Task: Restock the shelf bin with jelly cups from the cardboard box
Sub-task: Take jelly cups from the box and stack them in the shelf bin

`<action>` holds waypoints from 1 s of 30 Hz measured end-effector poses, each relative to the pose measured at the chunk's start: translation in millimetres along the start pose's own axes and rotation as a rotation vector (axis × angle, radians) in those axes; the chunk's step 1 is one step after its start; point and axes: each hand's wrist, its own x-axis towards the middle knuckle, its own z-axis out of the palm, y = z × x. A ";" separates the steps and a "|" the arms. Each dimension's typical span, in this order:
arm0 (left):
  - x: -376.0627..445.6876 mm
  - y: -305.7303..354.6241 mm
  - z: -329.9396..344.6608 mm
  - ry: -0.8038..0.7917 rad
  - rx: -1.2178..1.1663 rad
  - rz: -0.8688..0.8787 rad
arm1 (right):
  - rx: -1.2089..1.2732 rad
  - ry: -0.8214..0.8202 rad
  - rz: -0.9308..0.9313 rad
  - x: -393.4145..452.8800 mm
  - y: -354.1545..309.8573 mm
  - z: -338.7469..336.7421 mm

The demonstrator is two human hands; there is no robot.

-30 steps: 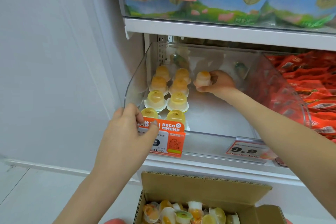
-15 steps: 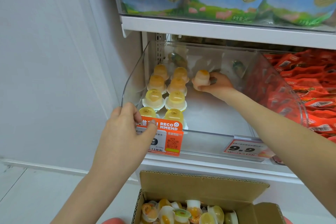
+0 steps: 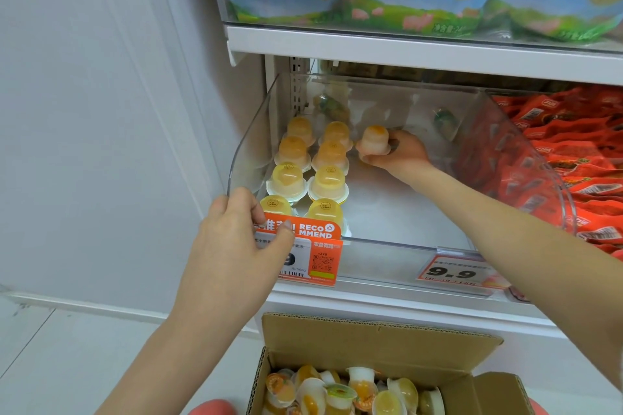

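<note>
The cardboard box (image 3: 377, 344) of jelly cups sits open below you. Your left hand (image 3: 232, 246) grips the clear shelf bin's (image 3: 526, 158) front-left corner, while deep inside your right hand (image 3: 399, 155) pinches one jelly cup (image 3: 374, 141), beside two rows of cups (image 3: 310, 172).

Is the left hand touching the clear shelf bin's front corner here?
Touching. The head view shows the left hand gripping the shelf bin at its front-left corner, fingers over the rim and thumb pressed on the orange price tag.
</note>
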 end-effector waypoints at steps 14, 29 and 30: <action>0.0 -0.9 0.0 -0.001 0.015 0.003 | -0.012 -0.054 0.062 0.0 -0.6 -4.9; -64.0 -24.5 5.9 -0.093 -0.029 0.094 | 0.204 0.127 -0.394 -250.8 2.9 -86.1; -75.1 -30.1 15.0 -0.152 0.005 0.098 | 0.166 0.131 -0.419 -265.7 13.1 -82.3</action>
